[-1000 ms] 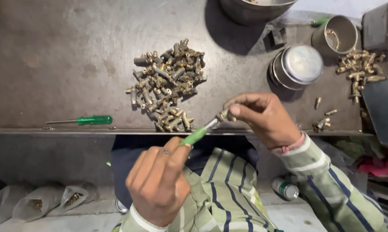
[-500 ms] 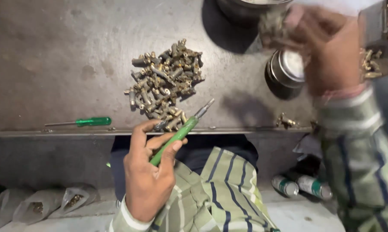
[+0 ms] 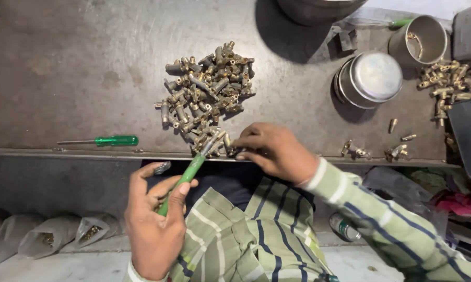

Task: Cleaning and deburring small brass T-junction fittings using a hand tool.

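I have the left hand (image 3: 154, 230) closed round the green-handled screwdriver with a thin metal shaft (image 3: 186, 177); grip is low on the handle, tip pointing up-right to the table edge, just beside the near end of the big heap of small brass and grey metal fittings (image 3: 207, 96). The right hand (image 3: 272, 149) lies flat-ish on the dark worn metal table (image 3: 63, 68), fingers narrow and reaching left into the bottom of the heap; I think the fingertips pinch one fitting, but they cover it, so I cannot tell for sure.

To do this step well, in my judgement: take only one fitting, from the loose near edge, not from the middle, else others roll over the table edge; turn it so the slot or hole faces the screwdriver tip before bringing both together; keep the left wrist steady and let the right hand bring the piece to the tip; hold the piece by its sides, w/ fingertips away from the point, because a slip can stab.

Other things, approx.: a second green-handled screwdriver (image 3: 107, 140) lies left near the edge, well apart; round steel tins stacked (image 3: 374, 78) and an open steel cup (image 3: 421, 39) stand at right; a smaller heap of brass pieces (image 3: 447, 81) lies far right, w/ some loose ones near the edge.
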